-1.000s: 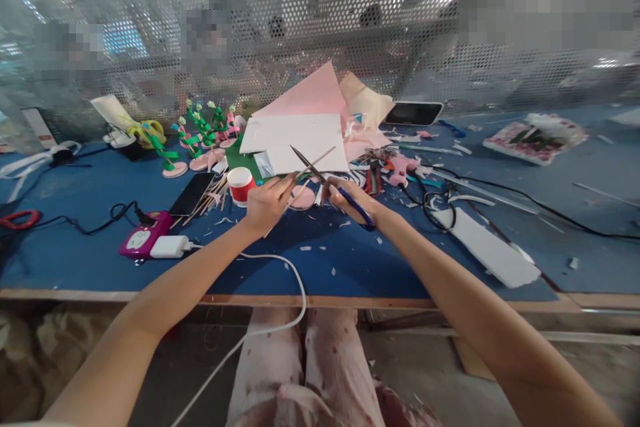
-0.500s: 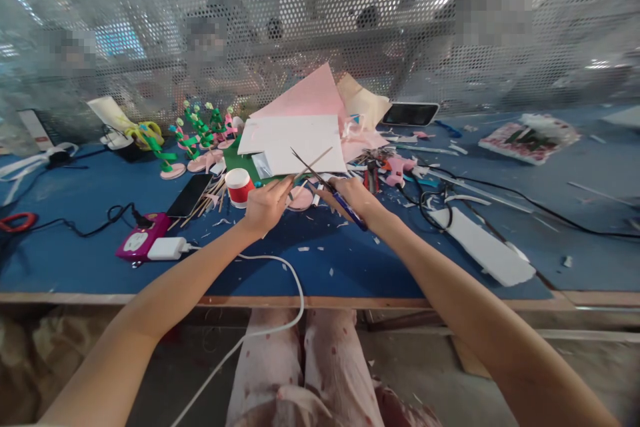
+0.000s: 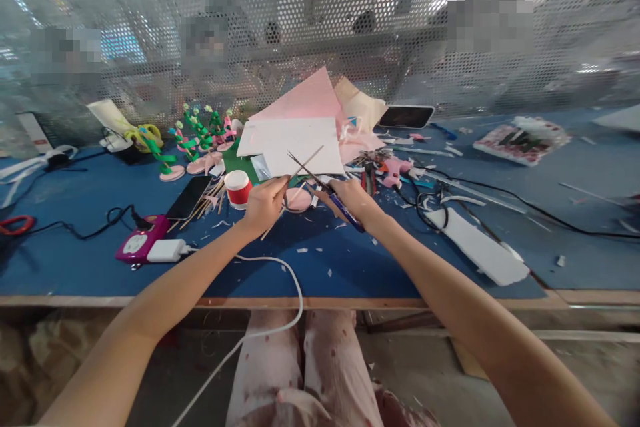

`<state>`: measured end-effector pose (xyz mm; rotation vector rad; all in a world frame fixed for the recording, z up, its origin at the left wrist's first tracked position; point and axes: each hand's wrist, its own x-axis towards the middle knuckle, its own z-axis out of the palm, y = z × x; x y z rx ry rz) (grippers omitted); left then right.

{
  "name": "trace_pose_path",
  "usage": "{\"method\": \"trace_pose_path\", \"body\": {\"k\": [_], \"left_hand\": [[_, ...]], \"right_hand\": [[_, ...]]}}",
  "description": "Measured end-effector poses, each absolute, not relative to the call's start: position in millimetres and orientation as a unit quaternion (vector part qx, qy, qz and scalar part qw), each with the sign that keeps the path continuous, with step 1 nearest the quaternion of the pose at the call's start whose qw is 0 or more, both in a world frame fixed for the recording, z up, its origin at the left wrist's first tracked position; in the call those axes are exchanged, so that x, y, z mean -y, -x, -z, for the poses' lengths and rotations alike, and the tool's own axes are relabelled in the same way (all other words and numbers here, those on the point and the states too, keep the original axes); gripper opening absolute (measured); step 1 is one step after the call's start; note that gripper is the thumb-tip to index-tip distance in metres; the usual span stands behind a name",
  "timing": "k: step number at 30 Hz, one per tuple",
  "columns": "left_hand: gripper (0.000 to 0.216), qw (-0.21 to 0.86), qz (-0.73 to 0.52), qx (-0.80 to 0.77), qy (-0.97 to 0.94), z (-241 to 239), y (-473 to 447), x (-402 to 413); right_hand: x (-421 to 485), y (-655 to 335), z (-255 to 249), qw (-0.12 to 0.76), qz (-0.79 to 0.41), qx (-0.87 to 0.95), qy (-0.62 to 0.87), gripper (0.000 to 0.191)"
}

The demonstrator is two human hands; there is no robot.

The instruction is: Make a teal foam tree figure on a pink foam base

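Observation:
My left hand (image 3: 265,205) is closed around a thin wooden stick (image 3: 313,159), which pokes up and to the right past the fingers. In my right hand (image 3: 353,199) is a pair of scissors (image 3: 346,211) with blue handles. Their blades point up and left, spread apart, and cross the line of the stick; whether they touch it I cannot tell. Below the blades lies a pink disc (image 3: 299,200), partly covered by another stick. A red and white paper cup (image 3: 239,189) stands just left of my left hand. White sheets (image 3: 300,140) lie behind both hands.
Small green and pink plant-like crafts (image 3: 200,133) stand at the back left. A dark phone (image 3: 189,197) and a purple power socket (image 3: 143,240) lie to the left. On the right are a pink glue gun (image 3: 395,170), black cable, scraps and a white foam piece (image 3: 483,247).
The stick and scissors have shifted slightly left with the hands, and the view has moved a little. Both hands keep their hold.

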<state>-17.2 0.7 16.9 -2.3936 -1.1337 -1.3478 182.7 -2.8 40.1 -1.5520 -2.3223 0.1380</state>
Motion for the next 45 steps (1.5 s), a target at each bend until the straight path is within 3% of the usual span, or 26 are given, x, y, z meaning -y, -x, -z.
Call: {"method": "trace_pose_path", "body": {"k": [7, 17, 22, 27, 36, 45], "left_hand": [[0.031, 0.157, 0.412, 0.354, 0.825, -15.9, 15.0, 7.5], [0.029, 0.193, 0.441, 0.348, 0.805, -15.6, 17.5, 6.9], [0.03, 0.19, 0.448, 0.343, 0.804, -17.7, 17.1, 8.8], [0.03, 0.203, 0.404, 0.334, 0.827, -16.6, 15.7, 10.1], [0.028, 0.224, 0.447, 0.326, 0.802, -18.5, 16.0, 10.0], [0.028, 0.225, 0.403, 0.312, 0.83, -16.5, 15.7, 9.4]], "right_hand": [[2.8, -186.2, -37.4, 0.205, -0.024, 0.825, 0.526, 0.029], [2.3, -187.7, -36.1, 0.244, -0.001, 0.819, 0.519, 0.039], [4.7, -188.1, -39.0, 0.207, 0.013, 0.812, 0.545, 0.03], [6.0, -185.7, -39.6, 0.202, 0.063, 0.811, 0.545, 0.034], [8.3, -186.1, -45.5, 0.161, 0.031, 0.808, 0.566, 0.027], [7.0, -183.8, -42.0, 0.18, 0.059, 0.81, 0.555, 0.027]]}}
